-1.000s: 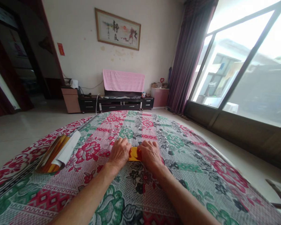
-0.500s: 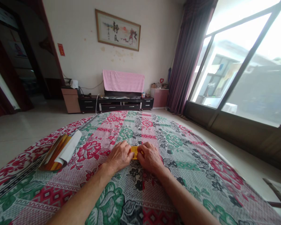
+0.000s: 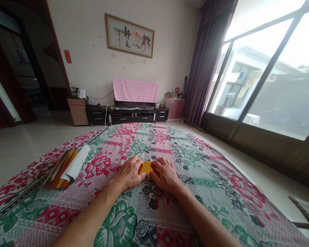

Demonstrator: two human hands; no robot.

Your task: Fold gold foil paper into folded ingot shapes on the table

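Note:
A small yellow piece (image 3: 145, 168), perhaps folded paper, lies on the flowered tablecloth (image 3: 139, 147) near the middle of the table. My left hand (image 3: 131, 171) grips its left end, thumb and fingers bent around it. At its right end, my right hand (image 3: 164, 173) holds it with curled fingers. Only the part between the two hands shows; the ends are hidden under the fingers.
On the table's left side lies a stack of brown, yellow and white sheets (image 3: 64, 168), partly rolled. Beyond the table stand a low black cabinet (image 3: 132, 116) and a pink cloth-covered object (image 3: 135, 90). Large windows (image 3: 262, 75) are on the right.
My left hand has shifted slightly left, and a bit more of the yellow piece shows between the hands. Its visible shape has changed a little.

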